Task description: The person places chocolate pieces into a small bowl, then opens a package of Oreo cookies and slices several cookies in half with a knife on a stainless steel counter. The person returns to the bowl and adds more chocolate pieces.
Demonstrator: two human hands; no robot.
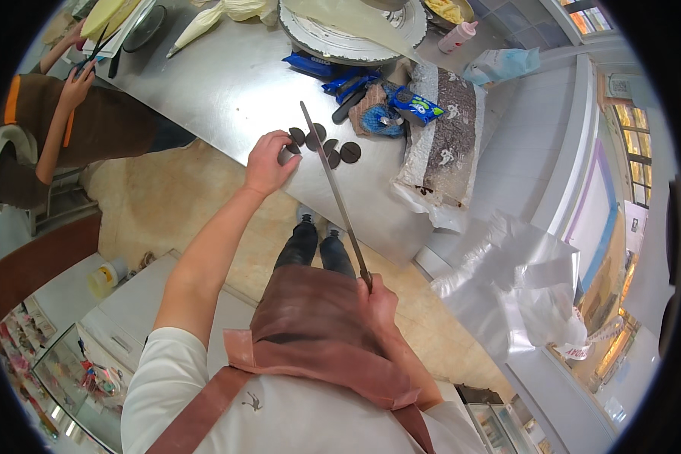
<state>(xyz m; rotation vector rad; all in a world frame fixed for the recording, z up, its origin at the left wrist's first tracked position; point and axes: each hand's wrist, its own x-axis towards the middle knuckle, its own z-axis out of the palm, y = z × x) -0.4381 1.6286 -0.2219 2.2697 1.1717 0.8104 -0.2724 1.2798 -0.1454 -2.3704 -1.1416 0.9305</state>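
My left hand (269,162) is at the steel table, its fingertips and thumb around a dark cookie half (293,148). Another cookie half (297,135) lies right beside the fingertips. In my right hand (379,303), low in front of the apron, is the handle of a long, narrow knife (335,190). Its blade slants up and away over the table edge, with the tip beyond the cookies. A round dark cookie (350,152) lies right of the blade, near further cut pieces (332,154). Another dark cookie (315,136) is partly covered by the blade.
Blue cookie wrappers (417,106), a cloth (374,116) and a bubble-wrap package (445,136) lie on the steel table (221,96). Behind them stands a white cake turntable (295,37). A piping bag (196,31) lies farther left. At left, a co-worker's hand (78,85) holds scissors.
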